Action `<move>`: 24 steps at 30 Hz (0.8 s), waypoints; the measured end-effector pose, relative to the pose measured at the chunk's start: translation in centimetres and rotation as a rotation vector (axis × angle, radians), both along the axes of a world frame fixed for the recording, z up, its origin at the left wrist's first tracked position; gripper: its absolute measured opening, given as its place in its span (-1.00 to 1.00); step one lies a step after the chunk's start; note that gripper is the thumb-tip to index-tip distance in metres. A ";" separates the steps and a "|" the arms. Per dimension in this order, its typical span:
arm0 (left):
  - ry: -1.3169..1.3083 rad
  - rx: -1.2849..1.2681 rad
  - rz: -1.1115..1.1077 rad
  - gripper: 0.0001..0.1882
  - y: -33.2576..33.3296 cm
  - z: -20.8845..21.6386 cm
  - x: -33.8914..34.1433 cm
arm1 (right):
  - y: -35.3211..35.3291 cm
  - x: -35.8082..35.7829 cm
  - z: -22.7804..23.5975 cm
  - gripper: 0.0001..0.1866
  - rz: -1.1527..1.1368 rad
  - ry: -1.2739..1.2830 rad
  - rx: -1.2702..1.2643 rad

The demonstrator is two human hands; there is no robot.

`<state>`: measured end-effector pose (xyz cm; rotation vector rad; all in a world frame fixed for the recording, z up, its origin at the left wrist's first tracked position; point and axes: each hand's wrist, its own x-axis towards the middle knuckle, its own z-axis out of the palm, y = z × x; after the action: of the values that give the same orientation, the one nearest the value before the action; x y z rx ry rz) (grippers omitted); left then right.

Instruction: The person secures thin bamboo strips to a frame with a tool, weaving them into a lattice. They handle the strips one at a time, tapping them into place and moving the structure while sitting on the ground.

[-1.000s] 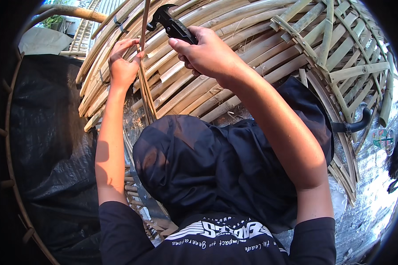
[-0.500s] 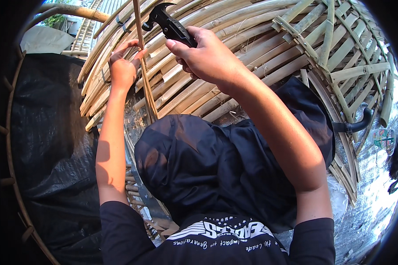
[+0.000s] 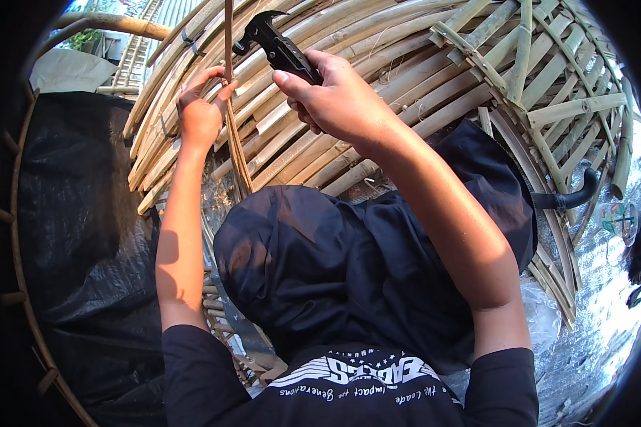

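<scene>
My right hand (image 3: 338,96) is closed around the handle of a black claw hammer (image 3: 279,44) with a folding-tool style body. Its curved claw points up and to the right, while the striking face is turned left, close beside a thin brown bamboo strip (image 3: 229,39). That strip runs upward from near my knee and past the top of the picture. With thumb and fingers, my left hand (image 3: 201,117) grips it just below the hammer's head. Behind both hands lies a curved layer of split bamboo slats (image 3: 377,67).
A woven bamboo lattice (image 3: 548,107) rises at the right, with a black curved handle (image 3: 566,199) below it. Black sheeting (image 3: 78,235) covers the left side, edged by a bamboo pole (image 3: 23,270). Shiny silver sheeting (image 3: 584,313) lies at the lower right.
The hammer has shifted slightly right and down with my right hand. My left hand keeps its hold on the bamboo strip, whose top leans a little further right.
</scene>
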<state>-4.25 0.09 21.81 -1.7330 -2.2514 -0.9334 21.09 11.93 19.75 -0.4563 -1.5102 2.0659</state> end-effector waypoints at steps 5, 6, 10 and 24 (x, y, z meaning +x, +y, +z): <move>0.061 -0.028 0.005 -0.71 0.7 -0.2 1.3 | 0.2 1.2 -0.3 -0.73 0.062 0.006 -0.127; 0.056 -0.021 0.006 -0.71 1.0 -0.4 1.4 | 0.1 1.6 -0.4 -0.73 0.062 0.001 -0.121; 0.216 -0.037 -0.045 -0.74 2.6 -1.9 2.0 | 0.0 3.2 -2.3 -0.71 0.012 -0.120 -0.159; 0.339 -0.334 -0.074 -0.76 8.0 -9.0 4.8 | -2.4 11.4 -7.7 -0.73 0.068 -0.685 0.331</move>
<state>0.54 8.12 12.83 -1.9397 -2.2177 -0.2485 32.46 9.57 12.06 -1.0600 -2.2308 1.7296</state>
